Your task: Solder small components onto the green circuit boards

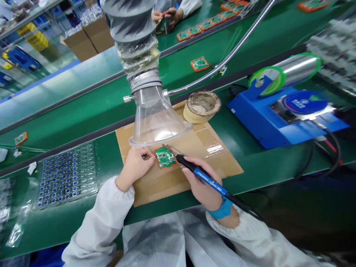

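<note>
A small green circuit board [166, 158] with an orange edge lies flat on the brown cardboard sheet [158, 191]. At its left edge, my left hand [138, 163] has thumb and forefinger pinched together; what is between them is too small to make out. My right hand [204, 185] is wrapped round a blue-and-black soldering iron [210, 181], held like a pen. The iron's thin metal end points left over the board's upper right corner; whether it touches is unclear. Over the far side of the board hangs a clear fume extractor hood [158, 120].
A round tape-like ring [202, 106] stands behind the cardboard. To the right is a blue solder stand with a wire spool [294, 72]. A clear tray of small blue parts [66, 174] lies left. Orange-edged boards [199, 64] are on the green belt; a co-worker's hands [168, 18] are beyond.
</note>
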### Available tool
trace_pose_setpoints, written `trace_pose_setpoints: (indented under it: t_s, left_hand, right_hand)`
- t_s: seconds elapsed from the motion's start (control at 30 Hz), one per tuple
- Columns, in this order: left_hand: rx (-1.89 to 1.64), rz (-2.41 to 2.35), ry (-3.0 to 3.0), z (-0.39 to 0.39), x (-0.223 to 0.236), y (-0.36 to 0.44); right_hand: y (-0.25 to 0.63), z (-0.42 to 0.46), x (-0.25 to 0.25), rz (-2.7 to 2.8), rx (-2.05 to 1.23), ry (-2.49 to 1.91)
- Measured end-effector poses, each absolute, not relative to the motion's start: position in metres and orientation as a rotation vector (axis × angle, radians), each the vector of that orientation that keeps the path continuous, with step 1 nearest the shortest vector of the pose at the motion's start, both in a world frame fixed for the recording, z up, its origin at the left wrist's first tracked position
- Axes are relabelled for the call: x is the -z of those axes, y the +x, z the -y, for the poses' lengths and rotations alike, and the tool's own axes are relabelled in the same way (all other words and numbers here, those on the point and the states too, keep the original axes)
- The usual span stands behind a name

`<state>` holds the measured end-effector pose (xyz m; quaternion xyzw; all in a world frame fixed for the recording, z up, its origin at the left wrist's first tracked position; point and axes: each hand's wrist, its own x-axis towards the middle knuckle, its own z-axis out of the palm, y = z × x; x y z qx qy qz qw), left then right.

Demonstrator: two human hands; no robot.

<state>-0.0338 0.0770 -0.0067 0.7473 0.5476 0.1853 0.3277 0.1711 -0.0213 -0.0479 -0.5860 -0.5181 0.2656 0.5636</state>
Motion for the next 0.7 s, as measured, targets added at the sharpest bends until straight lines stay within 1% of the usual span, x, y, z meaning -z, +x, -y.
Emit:
trace_pose_setpoints:
  t_s: [0.13,0.37,0.7]
  left_hand:
    - [-0.492,-1.378,1.878,-0.0766,0.007,-0.0345]
    - [-0.457,-1.417,1.882,-0.0764,0.0095,-0.0318]
    - [-0.439,-1.426,1.86,-0.0767,0.0088,-0.0308]
  right_hand:
    - [0.1736,0.0249,0.0474,1.22,-0.589,-1.354]
    - [0.1688,0.0254,0.0432,1.368,-0.565,-1.316]
    - [0.1668,0.0236,0.0417,1.389,-0.572,-1.364]
